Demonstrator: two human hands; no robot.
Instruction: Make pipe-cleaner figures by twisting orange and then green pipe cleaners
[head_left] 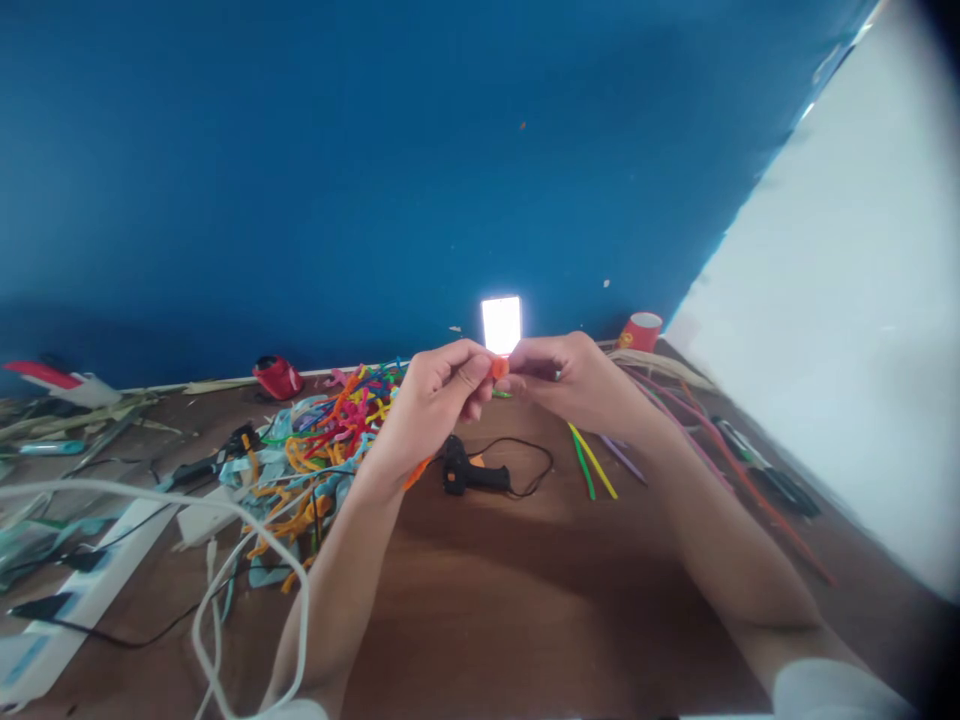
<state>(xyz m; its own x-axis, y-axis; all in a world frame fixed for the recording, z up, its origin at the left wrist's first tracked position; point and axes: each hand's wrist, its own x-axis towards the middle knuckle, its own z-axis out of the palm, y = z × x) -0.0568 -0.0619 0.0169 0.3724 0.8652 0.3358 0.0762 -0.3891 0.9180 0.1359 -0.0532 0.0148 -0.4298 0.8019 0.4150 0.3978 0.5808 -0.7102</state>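
Observation:
In front of the bright lamp, my left hand [448, 388] pinches a small orange piece [499, 368] between thumb and fingertips. It looks like a tight roll of pipe cleaner, but it is too small to be sure. From the other side, my right hand [564, 378] closes thumb and fingers at its right edge. Below the hands, a black glue gun [476, 472] lies on the table with its cord looped to the right. Partly hidden behind my left forearm is a heap of colourful pipe cleaners [352, 412].
A glowing lamp panel [501, 325] stands by the blue wall. Green and yellow pipe cleaners [592, 462] lie right of centre. Markers [765, 468] and a red cup [640, 331] are at right. A power strip [90, 600] and a white cable [304, 600] occupy the left.

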